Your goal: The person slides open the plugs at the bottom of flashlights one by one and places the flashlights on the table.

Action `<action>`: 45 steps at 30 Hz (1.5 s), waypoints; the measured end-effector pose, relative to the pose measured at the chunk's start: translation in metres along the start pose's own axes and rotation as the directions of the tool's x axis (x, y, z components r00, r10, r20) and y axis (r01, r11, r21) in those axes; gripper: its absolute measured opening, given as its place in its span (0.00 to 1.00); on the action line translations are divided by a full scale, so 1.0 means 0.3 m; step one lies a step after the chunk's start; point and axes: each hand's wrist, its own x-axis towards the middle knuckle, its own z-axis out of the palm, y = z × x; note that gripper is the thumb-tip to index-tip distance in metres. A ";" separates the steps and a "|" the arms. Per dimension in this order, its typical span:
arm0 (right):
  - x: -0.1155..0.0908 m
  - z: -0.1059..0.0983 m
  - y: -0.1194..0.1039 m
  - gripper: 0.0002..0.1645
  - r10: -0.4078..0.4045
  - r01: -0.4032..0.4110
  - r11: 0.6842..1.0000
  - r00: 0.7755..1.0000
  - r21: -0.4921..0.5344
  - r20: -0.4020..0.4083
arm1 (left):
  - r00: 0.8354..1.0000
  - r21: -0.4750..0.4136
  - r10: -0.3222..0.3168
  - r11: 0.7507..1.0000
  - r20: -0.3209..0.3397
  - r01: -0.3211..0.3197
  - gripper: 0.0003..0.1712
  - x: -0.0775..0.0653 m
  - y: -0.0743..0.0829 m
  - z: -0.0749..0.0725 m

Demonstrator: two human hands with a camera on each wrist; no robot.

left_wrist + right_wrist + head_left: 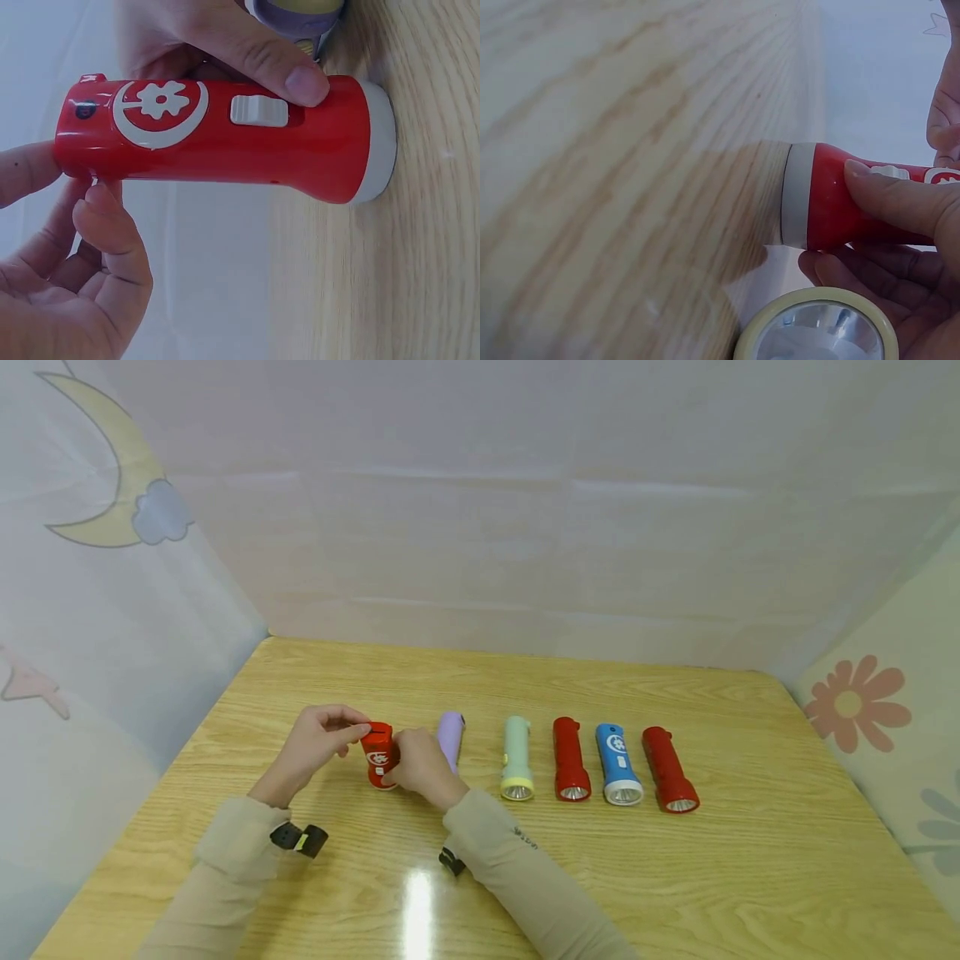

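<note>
A red flashlight [377, 745] with a white flower print, white switch and white rim is held upright, lens end down at the wooden table. My right hand [422, 764] grips it around the body near the head; the thumb [900, 199] lies beside the switch. At the top, my left hand [318, 745] pinches the tail end between thumb [112, 221] and index finger [30, 171]. The small part under those fingertips is mostly hidden. Just right of my right hand lies a purple flashlight [451, 735], its front partly covered by that hand.
To the right, a row of flashlights lies with lenses toward me: pale green [517, 756], red [571, 760], blue with white rim [618, 764] and another red [670, 768]. Behind the wooden table [600, 877] hangs a pale cloth [510, 543]; printed cloths flank both sides.
</note>
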 end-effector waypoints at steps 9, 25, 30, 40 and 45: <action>0.002 0.004 0.000 0.19 0.010 -0.010 1.000 1.000 0.007 -0.009 | 0.999 0.057 -0.050 0.997 -0.014 0.050 0.12 0.018 -0.006 -0.008; 0.003 0.003 0.000 0.19 0.031 -0.030 0.999 0.999 0.042 -0.014 | 0.998 0.083 -0.066 0.994 -0.024 0.068 0.12 0.023 0.012 0.000; 0.004 0.002 0.001 0.19 0.028 -0.027 0.999 0.999 0.027 -0.017 | 0.998 0.092 -0.065 0.994 -0.018 0.066 0.13 0.023 0.017 0.000; 0.007 0.003 0.001 0.19 0.029 -0.028 1.000 0.999 0.009 -0.021 | 0.997 0.086 -0.070 0.994 -0.020 0.071 0.13 0.023 0.024 -0.001; 0.007 0.005 -0.001 0.20 0.037 -0.036 0.999 0.999 0.011 -0.018 | 0.997 0.090 -0.070 0.993 -0.026 0.072 0.12 0.023 0.021 0.001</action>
